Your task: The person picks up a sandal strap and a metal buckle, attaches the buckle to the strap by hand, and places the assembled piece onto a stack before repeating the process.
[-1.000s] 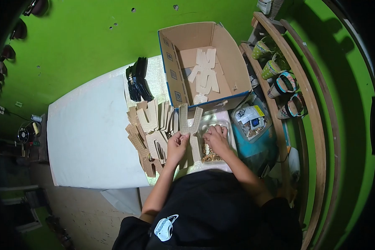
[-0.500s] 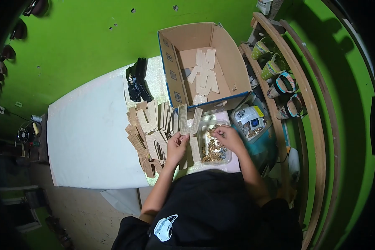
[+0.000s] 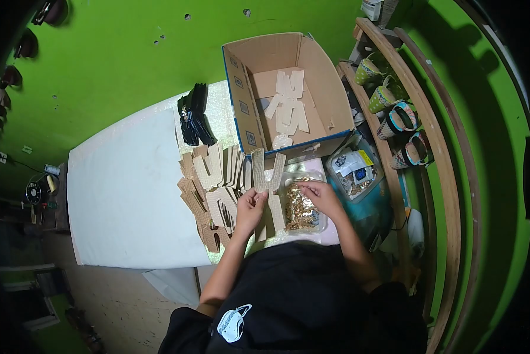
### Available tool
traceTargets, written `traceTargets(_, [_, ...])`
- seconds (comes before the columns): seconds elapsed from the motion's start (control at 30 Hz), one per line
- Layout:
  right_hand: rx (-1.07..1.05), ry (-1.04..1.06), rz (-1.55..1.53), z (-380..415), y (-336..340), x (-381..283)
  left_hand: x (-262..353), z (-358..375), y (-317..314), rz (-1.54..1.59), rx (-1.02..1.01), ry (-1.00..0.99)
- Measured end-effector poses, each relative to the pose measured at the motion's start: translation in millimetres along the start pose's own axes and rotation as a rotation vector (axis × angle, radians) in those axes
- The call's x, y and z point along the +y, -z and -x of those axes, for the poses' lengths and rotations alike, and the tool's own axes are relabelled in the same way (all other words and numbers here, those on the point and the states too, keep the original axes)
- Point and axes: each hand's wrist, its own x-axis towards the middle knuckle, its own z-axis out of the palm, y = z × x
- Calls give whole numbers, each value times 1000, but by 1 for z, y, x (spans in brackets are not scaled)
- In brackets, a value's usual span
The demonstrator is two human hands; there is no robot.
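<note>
Pinched between the thumb and fingers of my left hand (image 3: pixel 252 207) is a beige Y-shaped piece (image 3: pixel 267 171) with a textured surface, its two arms pointing up. My right hand (image 3: pixel 319 193) is over the upper part of a clear plastic tub (image 3: pixel 323 226) of small gold metal parts (image 3: pixel 301 210). Its fingers are pressed together; whatever is between them is too small to make out. Left of my left hand, many similar beige pieces (image 3: pixel 211 172) lie in an overlapping pile.
An open cardboard box (image 3: pixel 330 100) with pale cut pieces stands behind. Black glossy pieces (image 3: pixel 195 115) lie left of it. A second tub (image 3: pixel 356 167) holds packets at right, beside a wooden rack (image 3: pixel 433 100) with small patterned items. White sheet (image 3: pixel 126 194) covers the left table.
My right hand has shifted slightly, its fingers now straighter and pointing left over the tub. My left hand and the Y-shaped piece have hardly moved.
</note>
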Motion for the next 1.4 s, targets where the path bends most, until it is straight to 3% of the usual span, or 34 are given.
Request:
traceTargets(0.1, [-24, -18, 1, 0, 0, -2, -4, 0, 1, -11, -5, 5])
traceTargets(0.27, [-37, -6, -326, 8, -2, -20, 3, 6, -4, 3, 3, 40])
traceTargets(0.43, [-94, 31, -442, 21, -4, -51, 29, 19, -13, 53, -31, 126])
traceTargets(0.5, [-49, 192, -357, 22, -5, -56, 30, 22, -14, 80, -52, 129])
traceTargets(0.7, [109, 304, -401, 32, -13, -82, 65, 32, -32, 267, -72, 208])
traceTargets(0.77, [160, 391, -265, 31, -14, -77, 61, 32, -26, 252, -120, 196])
traceTargets(0.9, [158, 338, -378, 31, -10, -78, 56, 31, -27, 233, -149, 176])
traceTargets(1.0, [174, 343, -225, 32, -6, -82, 63, 34, -28, 212, -148, 161])
traceTargets(1.1, [355, 345, -234, 28, -3, -72, 62, 32, -25, 128, -40, 99])
traceTargets(1.17, [319, 320, -187, 26, 5, -66, 52, 28, -14, -1, 20, -22])
traceTargets(1.4, [153, 175, 30, 28, 3, -40, 15, 17, -5, -173, 55, -51])
